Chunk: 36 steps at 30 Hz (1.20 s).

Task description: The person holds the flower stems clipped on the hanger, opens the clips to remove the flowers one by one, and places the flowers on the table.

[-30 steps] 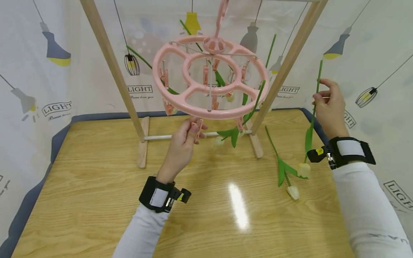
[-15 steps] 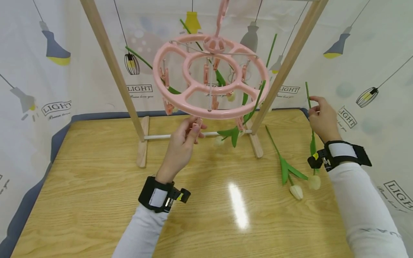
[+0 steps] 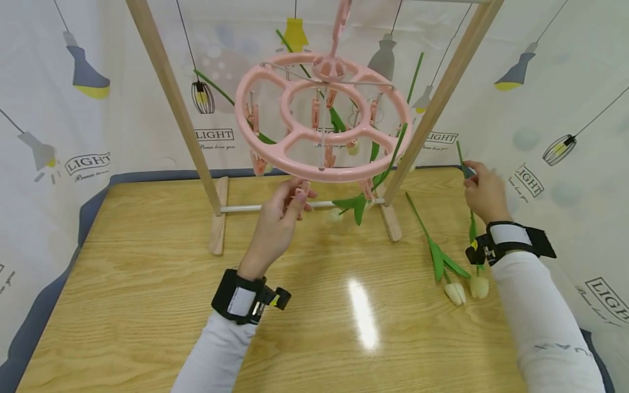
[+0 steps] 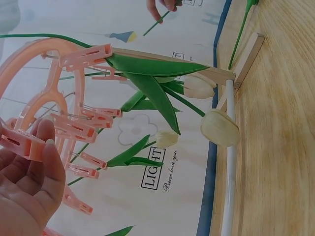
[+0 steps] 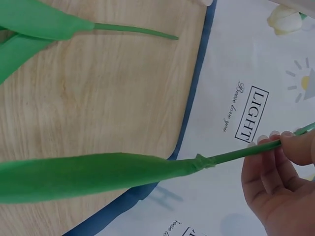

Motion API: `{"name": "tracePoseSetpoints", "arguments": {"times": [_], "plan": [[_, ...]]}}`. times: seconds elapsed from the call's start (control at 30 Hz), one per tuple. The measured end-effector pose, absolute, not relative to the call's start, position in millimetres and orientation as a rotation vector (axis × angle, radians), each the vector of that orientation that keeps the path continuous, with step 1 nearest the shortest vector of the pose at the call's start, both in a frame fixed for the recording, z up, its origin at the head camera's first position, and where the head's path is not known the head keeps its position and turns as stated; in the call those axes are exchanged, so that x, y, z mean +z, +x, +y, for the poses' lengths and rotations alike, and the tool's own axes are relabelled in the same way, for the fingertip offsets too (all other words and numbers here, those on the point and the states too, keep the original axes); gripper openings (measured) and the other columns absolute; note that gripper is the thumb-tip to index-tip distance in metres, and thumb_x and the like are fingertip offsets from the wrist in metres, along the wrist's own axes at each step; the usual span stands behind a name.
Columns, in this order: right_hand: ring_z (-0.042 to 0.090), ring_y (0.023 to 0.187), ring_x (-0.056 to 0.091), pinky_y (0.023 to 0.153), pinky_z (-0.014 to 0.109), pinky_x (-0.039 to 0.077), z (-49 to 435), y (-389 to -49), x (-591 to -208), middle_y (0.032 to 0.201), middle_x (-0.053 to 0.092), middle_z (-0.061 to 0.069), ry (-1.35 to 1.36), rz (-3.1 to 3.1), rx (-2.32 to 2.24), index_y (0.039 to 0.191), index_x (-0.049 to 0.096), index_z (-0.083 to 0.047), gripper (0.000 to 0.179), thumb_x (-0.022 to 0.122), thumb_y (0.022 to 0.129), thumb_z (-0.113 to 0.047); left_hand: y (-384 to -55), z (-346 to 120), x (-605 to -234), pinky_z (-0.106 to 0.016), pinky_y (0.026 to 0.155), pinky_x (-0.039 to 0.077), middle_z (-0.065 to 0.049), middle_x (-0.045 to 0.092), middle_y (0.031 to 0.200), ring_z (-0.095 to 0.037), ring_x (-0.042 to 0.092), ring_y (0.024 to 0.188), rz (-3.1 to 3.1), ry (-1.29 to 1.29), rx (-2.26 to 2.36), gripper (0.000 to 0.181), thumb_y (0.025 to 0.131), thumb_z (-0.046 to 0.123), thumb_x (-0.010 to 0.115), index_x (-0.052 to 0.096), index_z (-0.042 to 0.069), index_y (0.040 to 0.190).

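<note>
My left hand (image 3: 279,215) pinches a pink clothespin (image 4: 22,142) that hangs at the near rim of the round pink clip hanger (image 3: 339,173). Over at the right, my right hand (image 3: 486,191) pinches the green stem of an artificial white tulip (image 3: 479,286) between thumb and fingers. Its bloom points down, low by the table. A second white tulip (image 3: 455,293) lies on the table just left of that bloom. Several tulips hang from other clothespins, their white blooms (image 4: 220,128) pointing down in the left wrist view.
A wooden stand (image 3: 172,98) with a white lower bar (image 3: 241,208) carries the hanger on the wooden table (image 3: 147,295). A printed cloth (image 3: 44,191) with lamp drawings surrounds the table on the back and sides.
My right hand has come down and slightly left with its tulip, whose bloom is now lower and beside the lying tulip, which has shifted slightly right. The left hand keeps its place at the clothespin.
</note>
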State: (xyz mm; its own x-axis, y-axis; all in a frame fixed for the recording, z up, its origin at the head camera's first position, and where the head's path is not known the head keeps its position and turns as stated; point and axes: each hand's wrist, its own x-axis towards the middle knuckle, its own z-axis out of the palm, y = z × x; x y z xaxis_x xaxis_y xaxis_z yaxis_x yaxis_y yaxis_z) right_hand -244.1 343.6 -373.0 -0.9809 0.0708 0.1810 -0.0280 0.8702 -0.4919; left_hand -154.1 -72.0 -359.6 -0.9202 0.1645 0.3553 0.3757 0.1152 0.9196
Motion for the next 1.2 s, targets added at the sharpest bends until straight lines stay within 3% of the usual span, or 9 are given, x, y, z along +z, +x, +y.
{"name": "tracePoseSetpoints", "arguments": {"times": [0.27, 0.5, 0.63, 0.73, 0.9, 0.97, 1.07, 1.2], "plan": [[0.04, 0.071, 0.061, 0.055, 0.033, 0.038, 345.6, -243.4, -386.1, 0.102, 0.064, 0.035, 0.007, -2.841, 0.646, 0.147, 0.037, 0.005, 0.047, 0.039, 0.1, 0.001, -154.1, -72.3, -360.7, -0.025, 0.072, 0.051, -0.016, 0.065, 0.112, -0.016, 0.062, 0.088, -2.226, -0.546, -1.907, 0.039, 0.107, 0.023, 0.042, 0.048, 0.009, 0.143], [0.036, 0.062, 0.055, 0.047, 0.038, 0.036, 345.7, -244.1, -397.0, 0.097, 0.06, 0.033, 0.024, -2.941, 0.514, 0.152, 0.031, -0.004, 0.05, 0.04, 0.102, -0.003, -154.3, -73.2, -360.2, -0.024, 0.072, 0.051, -0.014, 0.065, 0.113, -0.023, 0.063, 0.09, -2.226, -0.535, -1.918, 0.038, 0.107, 0.023, 0.042, 0.048, 0.01, 0.142], [0.046, 0.073, 0.057, 0.051, 0.049, 0.041, 345.7, -244.8, -404.2, 0.11, 0.054, 0.035, 0.024, -3.049, 0.463, 0.155, 0.023, -0.007, 0.055, 0.038, 0.102, -0.004, -154.9, -73.3, -360.0, -0.026, 0.073, 0.051, -0.015, 0.065, 0.114, -0.023, 0.063, 0.09, -2.232, -0.532, -1.92, 0.038, 0.107, 0.022, 0.042, 0.048, 0.01, 0.143], [0.053, 0.088, 0.056, 0.064, 0.058, 0.045, 346.8, -246.7, -408.8, 0.121, 0.047, 0.04, 0.065, -3.128, 0.463, 0.155, 0.017, -0.003, 0.062, 0.04, 0.098, 0.0, -155.4, -73.5, -360.4, -0.026, 0.074, 0.052, -0.017, 0.065, 0.114, -0.027, 0.063, 0.092, -2.233, -0.534, -1.921, 0.038, 0.107, 0.022, 0.042, 0.048, 0.01, 0.142], [0.056, 0.108, 0.044, 0.079, 0.059, 0.041, 345.6, -249.9, -414.1, 0.129, 0.036, 0.048, 0.112, -3.234, 0.548, 0.154, 0.002, 0.006, 0.083, 0.043, 0.083, 0.007, -155.6, -74.2, -361.1, -0.026, 0.073, 0.051, -0.017, 0.065, 0.114, -0.034, 0.063, 0.093, -2.227, -0.538, -1.923, 0.038, 0.107, 0.022, 0.042, 0.049, 0.01, 0.142], [0.06, 0.118, 0.037, 0.085, 0.062, 0.04, 344.5, -250.0, -416.2, 0.137, 0.025, 0.051, 0.102, -3.277, 0.566, 0.153, -0.001, 0.011, 0.083, 0.044, 0.083, 0.007, -155.7, -74.4, -361.6, -0.026, 0.073, 0.051, -0.016, 0.066, 0.113, -0.034, 0.063, 0.093, -2.227, -0.536, -1.924, 0.038, 0.107, 0.023, 0.042, 0.049, 0.01, 0.142], [0.065, 0.126, 0.028, 0.094, 0.067, 0.039, 342.6, -249.1, -420.6, 0.139, 0.022, 0.054, 0.116, -3.316, 0.515, 0.147, 0.012, 0.021, 0.071, 0.043, 0.085, 0.006, -155.8, -74.7, -362.4, -0.025, 0.073, 0.051, -0.016, 0.066, 0.113, -0.031, 0.063, 0.092, -2.231, -0.534, -1.921, 0.038, 0.107, 0.022, 0.042, 0.049, 0.01, 0.142], [0.062, 0.115, 0.044, 0.092, 0.065, 0.046, 339.4, -245.7, -426.9, 0.121, 0.046, 0.051, 0.164, -3.267, 0.366, 0.127, 0.042, 0.027, 0.046, 0.044, 0.087, 0.005, -155.7, -74.6, -362.4, -0.029, 0.074, 0.053, -0.016, 0.066, 0.113, -0.028, 0.063, 0.091, -2.239, -0.533, -1.913, 0.038, 0.107, 0.022, 0.042, 0.049, 0.01, 0.142]]}}
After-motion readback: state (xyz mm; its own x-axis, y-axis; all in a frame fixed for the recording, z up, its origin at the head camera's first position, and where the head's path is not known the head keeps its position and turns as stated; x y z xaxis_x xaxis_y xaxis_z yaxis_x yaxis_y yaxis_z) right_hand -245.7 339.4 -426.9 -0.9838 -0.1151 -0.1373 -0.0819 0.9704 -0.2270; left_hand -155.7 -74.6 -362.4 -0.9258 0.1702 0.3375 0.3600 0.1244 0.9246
